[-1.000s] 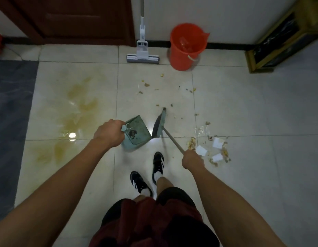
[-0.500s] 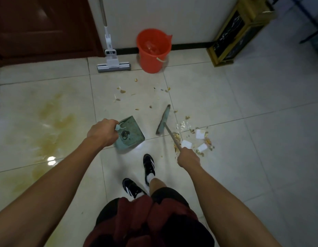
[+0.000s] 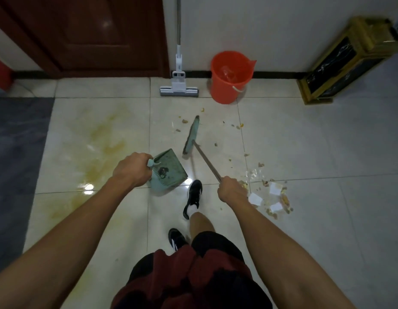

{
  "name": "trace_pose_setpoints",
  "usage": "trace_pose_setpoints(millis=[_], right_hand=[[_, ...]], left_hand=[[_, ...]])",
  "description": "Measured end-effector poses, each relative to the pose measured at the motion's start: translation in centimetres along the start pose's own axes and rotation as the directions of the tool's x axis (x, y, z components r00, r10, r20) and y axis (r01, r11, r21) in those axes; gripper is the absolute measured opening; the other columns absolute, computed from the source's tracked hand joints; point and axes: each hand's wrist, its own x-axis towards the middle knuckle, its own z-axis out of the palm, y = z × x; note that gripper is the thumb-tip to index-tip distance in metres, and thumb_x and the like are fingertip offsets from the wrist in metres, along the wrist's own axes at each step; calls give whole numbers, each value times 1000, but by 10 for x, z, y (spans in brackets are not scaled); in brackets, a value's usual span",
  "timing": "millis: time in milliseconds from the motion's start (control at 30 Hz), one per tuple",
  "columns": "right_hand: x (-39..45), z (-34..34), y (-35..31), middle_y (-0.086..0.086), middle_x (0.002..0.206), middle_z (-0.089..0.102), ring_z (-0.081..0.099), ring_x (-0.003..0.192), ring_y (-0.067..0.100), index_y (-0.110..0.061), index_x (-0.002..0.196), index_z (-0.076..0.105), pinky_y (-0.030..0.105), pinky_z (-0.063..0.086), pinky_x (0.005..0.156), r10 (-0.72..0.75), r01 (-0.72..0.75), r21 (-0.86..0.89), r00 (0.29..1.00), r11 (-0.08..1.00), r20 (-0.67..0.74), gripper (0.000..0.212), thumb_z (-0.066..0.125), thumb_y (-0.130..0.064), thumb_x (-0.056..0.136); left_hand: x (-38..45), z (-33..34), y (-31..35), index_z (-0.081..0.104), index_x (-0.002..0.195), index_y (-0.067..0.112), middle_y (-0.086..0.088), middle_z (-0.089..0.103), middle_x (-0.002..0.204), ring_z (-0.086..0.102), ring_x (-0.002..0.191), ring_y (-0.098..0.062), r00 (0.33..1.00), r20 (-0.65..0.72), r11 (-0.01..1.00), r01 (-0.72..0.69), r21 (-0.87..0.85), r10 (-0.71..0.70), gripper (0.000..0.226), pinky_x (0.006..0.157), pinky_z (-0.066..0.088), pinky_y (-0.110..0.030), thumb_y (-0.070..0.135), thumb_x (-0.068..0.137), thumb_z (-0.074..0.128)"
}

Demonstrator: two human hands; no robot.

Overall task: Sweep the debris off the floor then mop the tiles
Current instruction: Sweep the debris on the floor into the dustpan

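Note:
My left hand (image 3: 132, 170) grips the handle of a green dustpan (image 3: 169, 170) held low over the tiles, with a little dark dirt inside. My right hand (image 3: 231, 190) holds the brown stick of a broom whose green head (image 3: 192, 136) stands on the floor ahead, among scattered crumbs. A pile of debris (image 3: 271, 195) with white paper scraps, clear plastic and food bits lies right of my right hand. Smaller crumbs (image 3: 238, 126) dot the tile near the bucket. A yellow stain (image 3: 104, 143) spreads over the left tiles.
A white sponge mop (image 3: 179, 89) leans on the wall beside an orange bucket (image 3: 230, 76) holding water. A brown door (image 3: 86, 34) stands at back left, a gold-framed dark cabinet (image 3: 340, 63) at back right, a grey mat (image 3: 13, 157) at left. My shoes (image 3: 193, 197) are below the dustpan.
The broom head has moved away from the dustpan, forward toward the crumbs near the mop. My view has swung back left. The dustpan stays in my left hand.

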Motion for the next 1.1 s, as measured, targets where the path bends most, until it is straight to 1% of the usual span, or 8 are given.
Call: trace_pose_setpoints(millis=[133,233,333,500,633,733,833,1100], right_hand=[[37,-8,-40,10,114,64,65,98,27,-12,122,58,33,54,80,-87,88,-7,996,996,33,29,51,-17,94],[67,-17,-73,9,114,64,64,98,26,-13,122,58,30,49,74,-144,146,-15,987,989,70,29,51,-18,94],[97,-27,-105,6,107,64,63,90,24,-14,118,58,30,49,70,-188,190,-6,978,982,92,25,51,-17,94],[141,-50,-146,7,108,65,65,94,26,-11,113,59,33,54,77,-269,274,-15,953,962,143,21,53,-14,93],[174,-67,-166,7,103,65,66,93,28,-11,115,61,35,56,75,-273,284,-61,950,957,150,26,54,-8,90],[190,-80,-169,5,95,61,65,89,27,-10,117,61,32,48,66,-270,286,-96,951,953,152,27,52,-7,91],[202,-96,-167,6,99,62,65,92,26,-9,117,61,32,45,68,-238,252,-100,962,963,135,27,51,-7,92],[214,-128,-132,7,103,64,66,94,26,-9,123,60,33,46,69,-116,125,-106,989,986,88,31,48,-8,95]], left_hand=[[17,-14,-20,71,102,27,-10,70,100,62,84,-33,998,2,998,61,-5,-61,23,66,42,-31,19,84,60],[37,-30,-34,71,99,27,-10,70,97,55,76,-30,993,13,993,114,-14,-113,19,65,42,-31,20,84,61],[61,-46,-41,68,93,26,-9,69,95,54,75,-29,987,22,988,157,1,-157,14,66,42,-31,18,85,60],[98,-71,-43,68,96,25,-9,69,96,60,80,-30,974,46,974,222,32,-223,13,68,46,-32,18,89,59],[127,-86,-44,68,96,21,-10,67,95,58,78,-31,966,39,966,255,34,-256,14,68,45,-33,17,90,56],[141,-94,-41,69,97,22,-11,68,95,61,80,-33,964,46,965,259,35,-260,17,67,48,-34,15,87,56],[156,-100,-37,69,98,23,-10,67,96,60,80,-33,966,56,967,252,28,-253,19,67,47,-34,14,87,56],[197,-110,-5,68,95,26,-10,66,97,60,82,-32,989,61,991,132,34,-134,17,66,45,-34,16,88,57]])
